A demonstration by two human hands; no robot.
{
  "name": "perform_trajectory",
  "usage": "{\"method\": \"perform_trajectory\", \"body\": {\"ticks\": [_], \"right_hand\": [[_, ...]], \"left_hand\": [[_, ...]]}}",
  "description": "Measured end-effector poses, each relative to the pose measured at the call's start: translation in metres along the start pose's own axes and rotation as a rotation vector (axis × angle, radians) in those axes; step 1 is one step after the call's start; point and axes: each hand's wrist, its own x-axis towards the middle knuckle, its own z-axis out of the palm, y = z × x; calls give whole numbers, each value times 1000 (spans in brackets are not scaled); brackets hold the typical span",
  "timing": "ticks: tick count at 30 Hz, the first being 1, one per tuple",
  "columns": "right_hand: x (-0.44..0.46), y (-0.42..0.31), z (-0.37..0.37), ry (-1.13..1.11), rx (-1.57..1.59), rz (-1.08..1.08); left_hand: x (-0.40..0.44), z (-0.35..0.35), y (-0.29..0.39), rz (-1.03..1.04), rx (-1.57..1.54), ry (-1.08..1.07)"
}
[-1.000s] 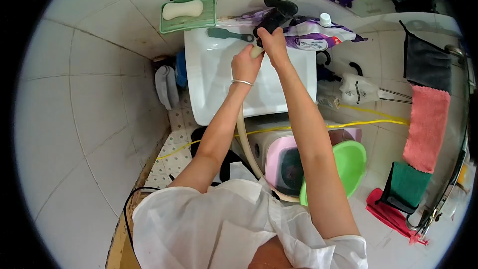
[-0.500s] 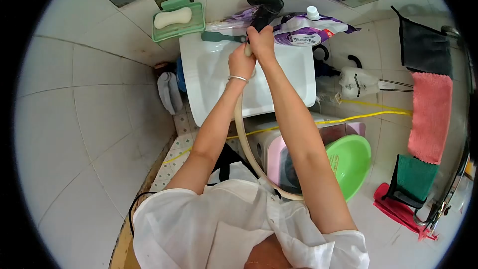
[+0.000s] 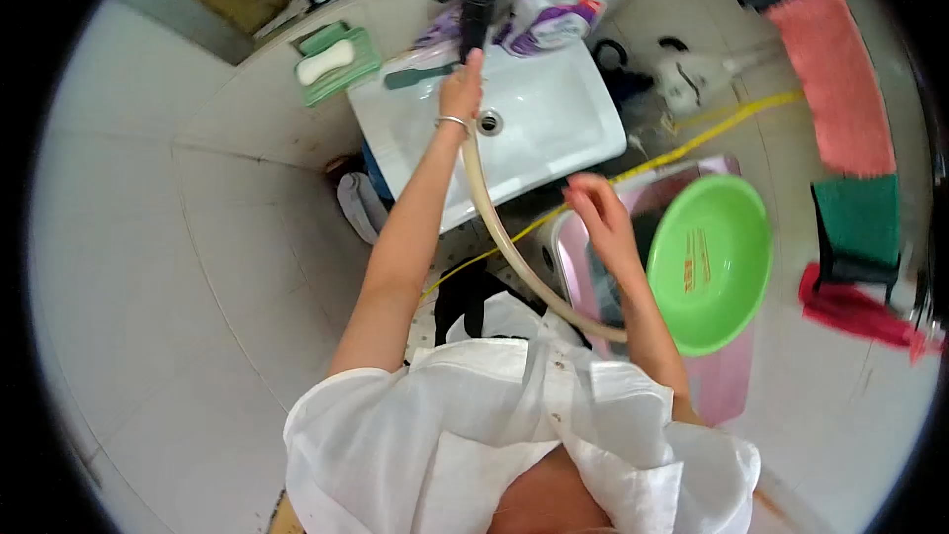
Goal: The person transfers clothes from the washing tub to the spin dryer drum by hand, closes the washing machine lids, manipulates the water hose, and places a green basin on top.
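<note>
My left hand [image 3: 462, 89] is closed around the upper end of a beige hose [image 3: 511, 252], just below a black faucet [image 3: 476, 22] at the back of the white sink [image 3: 563, 104]. From there the hose curves down past the sink's front edge toward my body. My right hand [image 3: 605, 222] is off the hose, in the air in front of the sink and left of a green basin [image 3: 707, 262]. Its fingers are slightly bent, the thumb stands apart, and nothing shows in it.
A green soap dish [image 3: 366, 54] with white soap [image 3: 325, 61] sits back left. Beside the faucet lies a purple-and-white detergent pouch [image 3: 554, 20]. Under the green basin is a pink-rimmed tub or machine [image 3: 727, 376]. A yellow cord [image 3: 732, 124] crosses behind; cloths [image 3: 835, 79] hang at right.
My right hand has let go near the faucet and moved down and right toward the green basin. My left hand stays on the hose. The view has turned and shifted.
</note>
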Motion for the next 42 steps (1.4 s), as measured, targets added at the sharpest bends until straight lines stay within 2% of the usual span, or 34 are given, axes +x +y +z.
{"method": "perform_trajectory", "body": {"ticks": [3, 4, 6, 8, 9, 10, 12, 13, 16, 18, 20, 21, 23, 24, 26, 27, 29, 33, 36, 38, 40, 42], "right_hand": [[-115, -6, -51, 149, -137, 93], [-140, -4, -67, 249, -126, 112], [-206, 4, -81, 413, -381, 36], [-264, 14, -93, 629, -485, 123], [-295, 28, -99, 700, -513, 203], [-331, 41, -98, 803, -499, 256], [-390, 73, -97, 865, -842, 348], [-415, 84, -83, 923, -832, 396], [-470, 127, -59, 889, -873, 785], [-483, 147, -50, 907, -899, 848], [-489, 156, -57, 918, -986, 921], [-491, 170, -66, 930, -974, 918], [-493, 193, -81, 1004, -1225, 778], [-494, 190, -84, 1009, -1217, 771], [-493, 157, -99, 740, -1148, 723], [-494, 153, -104, 745, -1153, 716], [-499, 145, -103, 606, -1270, 734], [-511, 107, -111, 538, -1246, 644], [-528, 73, -123, 647, -1385, 570], [-532, 46, -154, 990, -1575, 325], [-509, 9, -199, 1168, -1686, 367], [-480, -10, -253, 1341, -1597, 246]], "left_hand": [[16, 3, -5, -85, -118, -121], [13, 5, 7, -127, -168, -103], [48, -2, -20, 17, -238, -192], [14, 10, 13, -140, -271, -56], [2, 17, 15, 38, -210, 16], [12, 9, 13, -26, -162, -30], [10, 6, 19, -130, -119, -131], [14, 0, 17, -100, -129, -128], [-3, 4, 22, -13, -87, -168], [23, -4, 12, 2, -137, -254], [18, 1, 16, 17, -118, -237], [18, 0, 15, 28, -111, -207], [39, -10, 9, 16, -135, -283], [42, -11, 9, 13, -136, -299], [50, -13, 9, 4, -162, -323], [44, -9, 11, 9, -170, -324], [30, -9, 14, 32, -128, -329], [25, -5, 16, 55, -105, -286], [21, -4, 16, 65, -100, -271], [22, -4, 16, 56, -102, -256], [18, 0, 18, 44, -88, -214], [19, 0, 20, 36, -79, -168]]}}
